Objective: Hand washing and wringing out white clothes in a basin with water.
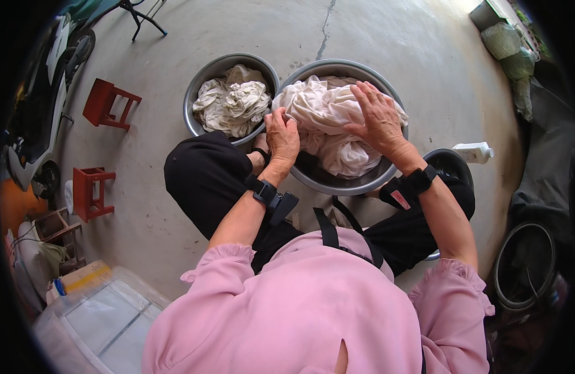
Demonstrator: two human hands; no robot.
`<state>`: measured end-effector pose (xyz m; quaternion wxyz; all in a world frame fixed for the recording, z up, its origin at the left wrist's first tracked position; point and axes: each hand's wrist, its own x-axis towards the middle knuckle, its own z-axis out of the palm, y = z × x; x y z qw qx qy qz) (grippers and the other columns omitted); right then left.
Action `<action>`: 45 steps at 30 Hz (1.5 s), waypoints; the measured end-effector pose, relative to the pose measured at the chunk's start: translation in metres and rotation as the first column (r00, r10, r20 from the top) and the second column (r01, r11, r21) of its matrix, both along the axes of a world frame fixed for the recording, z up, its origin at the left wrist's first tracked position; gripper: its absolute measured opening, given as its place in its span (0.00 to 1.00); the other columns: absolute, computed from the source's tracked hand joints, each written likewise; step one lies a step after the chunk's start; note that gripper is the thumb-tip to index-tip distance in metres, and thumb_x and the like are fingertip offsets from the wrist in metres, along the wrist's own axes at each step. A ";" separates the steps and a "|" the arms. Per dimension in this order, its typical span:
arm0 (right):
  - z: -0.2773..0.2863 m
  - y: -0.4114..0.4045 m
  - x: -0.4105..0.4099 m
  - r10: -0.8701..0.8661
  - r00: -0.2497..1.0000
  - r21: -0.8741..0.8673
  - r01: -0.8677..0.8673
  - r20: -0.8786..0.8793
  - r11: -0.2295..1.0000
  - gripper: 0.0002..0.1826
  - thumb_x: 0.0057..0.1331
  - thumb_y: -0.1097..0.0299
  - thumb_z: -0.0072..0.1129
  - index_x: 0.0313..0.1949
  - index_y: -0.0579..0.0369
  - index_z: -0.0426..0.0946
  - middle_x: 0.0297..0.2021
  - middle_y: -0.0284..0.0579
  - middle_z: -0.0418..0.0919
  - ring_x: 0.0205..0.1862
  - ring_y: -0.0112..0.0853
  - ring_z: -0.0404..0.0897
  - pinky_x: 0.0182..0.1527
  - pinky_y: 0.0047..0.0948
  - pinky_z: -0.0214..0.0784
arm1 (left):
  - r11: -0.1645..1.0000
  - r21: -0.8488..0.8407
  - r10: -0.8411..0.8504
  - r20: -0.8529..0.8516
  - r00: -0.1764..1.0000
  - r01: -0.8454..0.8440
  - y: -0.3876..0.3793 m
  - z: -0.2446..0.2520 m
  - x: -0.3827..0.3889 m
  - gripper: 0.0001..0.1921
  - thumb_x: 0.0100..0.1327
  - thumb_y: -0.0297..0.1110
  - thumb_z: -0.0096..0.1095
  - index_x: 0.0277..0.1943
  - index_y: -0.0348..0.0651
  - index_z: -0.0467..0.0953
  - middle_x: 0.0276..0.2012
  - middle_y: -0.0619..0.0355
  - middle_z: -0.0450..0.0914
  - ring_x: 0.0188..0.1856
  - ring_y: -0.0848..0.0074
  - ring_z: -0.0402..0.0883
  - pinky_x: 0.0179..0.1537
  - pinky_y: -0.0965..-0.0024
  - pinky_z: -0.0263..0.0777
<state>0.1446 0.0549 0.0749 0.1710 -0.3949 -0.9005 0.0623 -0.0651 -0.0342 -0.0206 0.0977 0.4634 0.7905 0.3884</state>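
A large round metal basin [350, 187] stands on the floor between my knees, heaped with damp-looking pale pinkish-white cloth [327, 110]. My left hand [283, 138] pinches the cloth's left end at the basin's rim, its fingers curled. Spread over the right part of the same cloth, my right hand [378, 117] rests on top with fingers apart. Touching or nearly touching on the left is a smaller metal basin [190, 110] that holds crumpled off-white cloth [233, 103]. Both wrists carry black strapped devices.
Right of my right knee lie a white plastic bottle [474, 153] and a dark basin [448, 161]. Two red stools [100, 103] and a parked scooter [51, 103] are at left. A plastic-wrapped item [109, 318] sits lower left, a wheel-like ring [500, 280] lower right.
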 end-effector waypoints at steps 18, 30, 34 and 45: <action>-0.018 0.048 0.008 -0.436 0.644 -0.516 0.073 -0.629 0.853 0.09 0.54 0.77 0.56 0.36 0.64 0.79 0.27 0.36 0.81 0.31 0.22 0.75 0.36 0.22 0.68 | 0.917 -0.379 0.121 0.569 0.813 0.129 -0.006 -0.007 0.011 0.17 0.55 0.36 0.52 0.45 0.36 0.73 0.44 0.40 0.77 0.50 0.49 0.74 0.51 0.57 0.67; 0.128 0.026 0.044 -0.129 0.621 -0.245 -0.105 -0.773 0.964 0.16 0.69 0.65 0.44 0.50 0.63 0.69 0.46 0.44 0.75 0.44 0.27 0.75 0.47 0.27 0.69 | 0.813 -0.376 0.011 0.773 0.634 0.445 0.001 -0.014 0.030 0.23 0.56 0.41 0.58 0.52 0.38 0.68 0.41 0.52 0.77 0.43 0.67 0.77 0.44 0.65 0.71; 0.137 0.015 0.040 -0.306 0.287 -0.406 -0.414 -0.908 0.815 0.18 0.68 0.63 0.46 0.53 0.62 0.66 0.48 0.44 0.73 0.48 0.27 0.73 0.50 0.27 0.66 | 0.896 -0.103 0.046 0.989 0.140 0.432 0.006 -0.006 0.034 0.19 0.62 0.45 0.54 0.49 0.42 0.70 0.39 0.59 0.75 0.41 0.74 0.74 0.40 0.68 0.69; -0.100 -0.029 0.048 -0.128 0.901 -0.416 -0.063 -0.414 0.907 0.20 0.54 0.86 0.51 0.47 0.58 0.76 0.46 0.40 0.77 0.51 0.32 0.72 0.55 0.26 0.60 | 0.999 -0.001 0.006 0.994 0.112 -0.037 0.008 -0.025 0.020 0.37 0.64 0.60 0.45 0.60 0.32 0.62 0.57 0.48 0.67 0.58 0.66 0.65 0.56 0.64 0.61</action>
